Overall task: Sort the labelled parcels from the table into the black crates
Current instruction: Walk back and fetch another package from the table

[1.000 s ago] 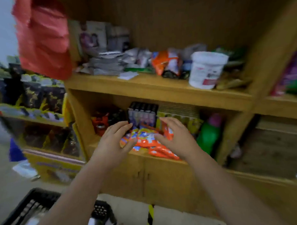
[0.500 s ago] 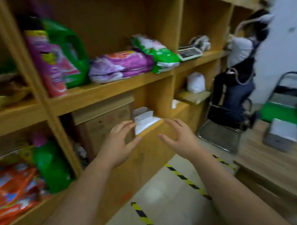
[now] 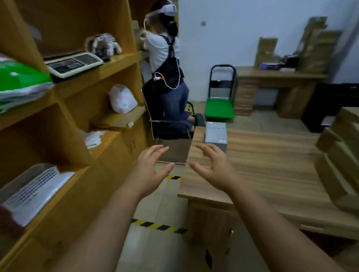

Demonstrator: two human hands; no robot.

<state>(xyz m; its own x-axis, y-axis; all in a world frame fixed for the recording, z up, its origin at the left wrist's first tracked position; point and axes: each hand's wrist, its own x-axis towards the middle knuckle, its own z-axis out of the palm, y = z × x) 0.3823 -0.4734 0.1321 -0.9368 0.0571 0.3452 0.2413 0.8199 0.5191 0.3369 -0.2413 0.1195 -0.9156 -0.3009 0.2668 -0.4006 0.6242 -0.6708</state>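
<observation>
My left hand (image 3: 150,171) and my right hand (image 3: 214,168) are held out in front of me, palms facing each other, fingers spread, nothing in either. A wooden table (image 3: 267,165) lies ahead to the right. A small grey-white parcel (image 3: 216,135) stands on its far left corner, just beyond my right fingertips. Brown cardboard parcels (image 3: 344,156) are stacked at the table's right edge. Black crates (image 3: 324,104) stand dark and blurred on the floor at the far right.
Wooden shelving (image 3: 76,123) fills the left, holding a weighing scale (image 3: 74,63), bags and a white basket (image 3: 32,192). Another person (image 3: 166,75) kneels on a chair at the shelves. A green trolley (image 3: 220,104) and a desk (image 3: 274,83) with boxes stand behind. Hazard tape (image 3: 157,226) crosses the floor.
My view has swung right, away from the shelves with packets and detergent, toward the wooden table and the room. Both hands stay held out and empty.
</observation>
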